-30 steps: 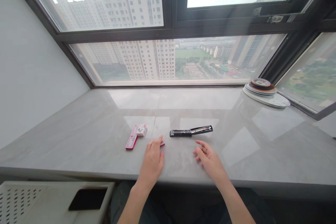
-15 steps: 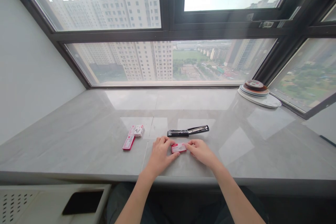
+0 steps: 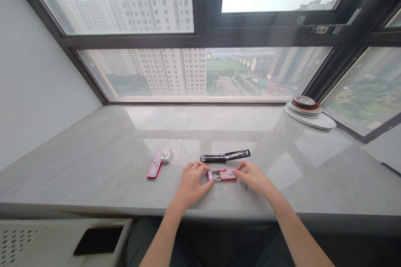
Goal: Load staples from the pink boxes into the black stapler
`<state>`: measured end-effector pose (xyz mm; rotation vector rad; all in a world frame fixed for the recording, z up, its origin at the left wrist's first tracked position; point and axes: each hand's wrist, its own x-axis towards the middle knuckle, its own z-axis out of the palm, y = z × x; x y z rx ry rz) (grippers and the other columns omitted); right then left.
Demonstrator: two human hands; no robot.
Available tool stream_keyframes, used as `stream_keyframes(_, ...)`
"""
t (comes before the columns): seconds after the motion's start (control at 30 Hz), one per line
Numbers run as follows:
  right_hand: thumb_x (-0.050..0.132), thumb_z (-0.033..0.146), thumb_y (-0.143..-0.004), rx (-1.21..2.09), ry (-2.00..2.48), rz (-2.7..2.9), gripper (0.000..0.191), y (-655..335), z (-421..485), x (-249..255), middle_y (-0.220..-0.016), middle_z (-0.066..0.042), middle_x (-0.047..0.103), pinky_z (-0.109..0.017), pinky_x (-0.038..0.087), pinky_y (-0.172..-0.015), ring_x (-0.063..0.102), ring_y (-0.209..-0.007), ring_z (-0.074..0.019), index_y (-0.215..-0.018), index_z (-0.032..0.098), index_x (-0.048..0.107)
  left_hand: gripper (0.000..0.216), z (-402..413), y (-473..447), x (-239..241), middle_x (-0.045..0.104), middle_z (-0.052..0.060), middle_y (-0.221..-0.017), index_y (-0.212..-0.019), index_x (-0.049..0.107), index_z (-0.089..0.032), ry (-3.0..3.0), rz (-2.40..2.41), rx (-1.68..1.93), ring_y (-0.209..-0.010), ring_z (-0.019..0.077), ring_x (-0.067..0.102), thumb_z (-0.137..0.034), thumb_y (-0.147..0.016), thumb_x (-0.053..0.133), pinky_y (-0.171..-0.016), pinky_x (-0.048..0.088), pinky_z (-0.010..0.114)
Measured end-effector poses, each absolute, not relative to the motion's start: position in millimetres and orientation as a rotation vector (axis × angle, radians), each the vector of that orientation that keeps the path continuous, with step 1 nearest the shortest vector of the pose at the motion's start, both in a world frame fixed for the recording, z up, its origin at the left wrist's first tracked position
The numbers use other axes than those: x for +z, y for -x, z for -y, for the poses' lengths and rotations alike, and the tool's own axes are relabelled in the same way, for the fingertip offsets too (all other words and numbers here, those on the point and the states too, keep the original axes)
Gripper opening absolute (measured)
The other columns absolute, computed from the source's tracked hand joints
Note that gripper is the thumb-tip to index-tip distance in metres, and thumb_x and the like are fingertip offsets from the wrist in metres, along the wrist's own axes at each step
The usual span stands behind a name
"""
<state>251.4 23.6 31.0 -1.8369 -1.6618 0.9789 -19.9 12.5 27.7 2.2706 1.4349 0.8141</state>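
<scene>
A small pink-and-white staple box (image 3: 228, 174) lies partly slid apart on the grey counter. Its inner tray shows at the left, with a small dark strip inside that looks like staples. The thumb and forefinger of my left hand (image 3: 191, 185) hold the tray's left end by its sides. At the other end, my right hand (image 3: 254, 178) pinches the outer sleeve between thumb and fingers. Just behind the box rests a black stapler (image 3: 213, 158), its top swung back so that the metal inside shows.
To the left, more pink-and-white boxes (image 3: 154, 170) lie close together. A stack of plates (image 3: 308, 119) stands in the far right corner by the window. The counter's front edge (image 3: 232, 215) runs below my wrists. A white perforated unit (image 3: 46, 242) is at the lower left.
My right hand has moved to the right, drawing the sleeve away from the tray, so the box now shows its inside. My left hand has stayed nearly in place.
</scene>
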Motion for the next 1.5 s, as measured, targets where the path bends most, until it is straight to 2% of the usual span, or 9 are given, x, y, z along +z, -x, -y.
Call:
stream_keyframes(0.17,0.065,0.031,-0.087,0.614,1.648,2.086,0.012,-210.3,-27.3,60.3,-0.068,0.001,0.068,-0.026,0.032,-0.059,0.06,-0.065,-0.0166,-0.09,0.027,0.076,0.025,-12.6,20.9,26.5,0.063,0.001,-0.121,-0.111,0.066,-0.032,-2.275,-1.424,0.825,-0.12,0.025,0.054,-0.036,-0.088,0.074,-0.104,0.042,0.042)
stream_keyframes(0.43,0.07,0.017,-0.077,0.346,1.629,2.405,0.013,-178.5,-48.2,58.0,-0.077,-0.006,0.075,-0.028,0.03,-0.063,0.066,-0.079,-0.0234,-0.074,0.026,0.078,0.027,-11.5,23.3,27.5,0.064,0.001,-0.12,-0.11,0.066,-0.032,-2.266,-1.433,0.829,-0.118,0.0254,0.055,-0.035,-0.086,0.076,-0.101,0.044,0.043)
stream_keyframes(0.67,0.062,0.027,-0.087,0.739,1.406,2.125,0.011,-202.0,-36.9,47.1,-0.065,0.003,0.065,-0.024,0.033,-0.059,0.055,-0.061,-0.0138,-0.089,0.024,0.073,0.025,-12.3,22.2,26.5,0.065,0.002,-0.119,-0.109,0.067,-0.032,-2.256,-1.429,0.846,-0.117,0.026,0.056,-0.036,-0.086,0.075,-0.101,0.043,0.043)
stream_keyframes(0.83,0.062,0.039,-0.091,0.863,1.414,1.908,0.021,-234.6,-29.5,35.7,-0.063,0.004,0.058,-0.024,0.036,-0.058,0.049,-0.059,-0.0133,-0.092,0.021,0.072,0.026,-11.6,23.2,27.7,0.066,0.001,-0.118,-0.11,0.067,-0.032,-2.257,-1.43,0.856,-0.117,0.0255,0.056,-0.036,-0.086,0.075,-0.101,0.043,0.042)
stream_keyframes(1.0,0.07,0.046,-0.087,0.89,1.428,1.917,0.043,-249.1,-21.9,32.5,-0.071,0.004,0.061,-0.026,0.04,-0.063,0.053,-0.063,-0.015,-0.124,0.023,0.072,0.03,-12.1,19.7,30.9,0.07,0.0,-0.095,-0.118,0.066,-0.032,-2.189,-1.429,0.81,-0.098,0.0233,0.063,-0.043,-0.091,0.07,-0.095,0.043,0.04)
stream_keyframes(1.13,0.075,0.046,-0.083,0.871,1.39,1.971,0.037,-236.1,-15.0,35.3,-0.076,0.001,0.065,-0.027,0.042,-0.063,0.054,-0.066,-0.0161,-0.113,0.024,0.078,0.023,-13.6,3.7,28.8,0.071,-0.001,-0.084,-0.116,0.067,-0.03,-2.124,-1.456,0.789,-0.092,0.0224,0.066,-0.035,-0.102,0.049,-0.092,0.042,0.039)
stream_keyframes(1.33,0.074,0.046,-0.084,0.814,1.415,2.016,0.033,-222.5,-11.7,48.3,-0.071,0.0,0.064,-0.027,0.039,-0.061,0.054,-0.064,-0.0163,-0.11,0.028,0.08,0.031,-9.6,2.5,27.6,0.072,-0.003,-0.086,-0.128,0.059,-0.031,-2.071,-1.317,0.809,-0.094,0.0191,0.067,-0.028,-0.105,0.037,-0.097,0.043,0.036)
stream_keyframes(1.43,0.072,0.049,-0.087,0.732,1.447,2.063,0.029,-217.3,-10.2,51.5,-0.071,0.001,0.065,-0.027,0.036,-0.061,0.055,-0.064,-0.0162,-0.108,0.031,0.081,0.028,-19.8,14.2,27.5,0.067,-0.002,-0.083,-0.125,0.058,-0.029,-1.998,-1.378,0.833,-0.078,0.0176,0.064,-0.034,-0.105,0.04,-0.083,0.048,0.032)
stream_keyframes(1.5,0.07,0.048,-0.089,0.695,1.447,2.081,0.024,-211.9,-7.9,51.1,-0.072,0.001,0.065,-0.027,0.036,-0.062,0.055,-0.064,-0.016,-0.102,0.032,0.082,0.027,-34.2,20.4,26.3,0.066,0.0,-0.09,-0.124,0.058,-0.027,-2.003,-1.552,0.912,-0.084,0.0192,0.063,-0.037,-0.1,0.05,-0.083,0.048,0.033)
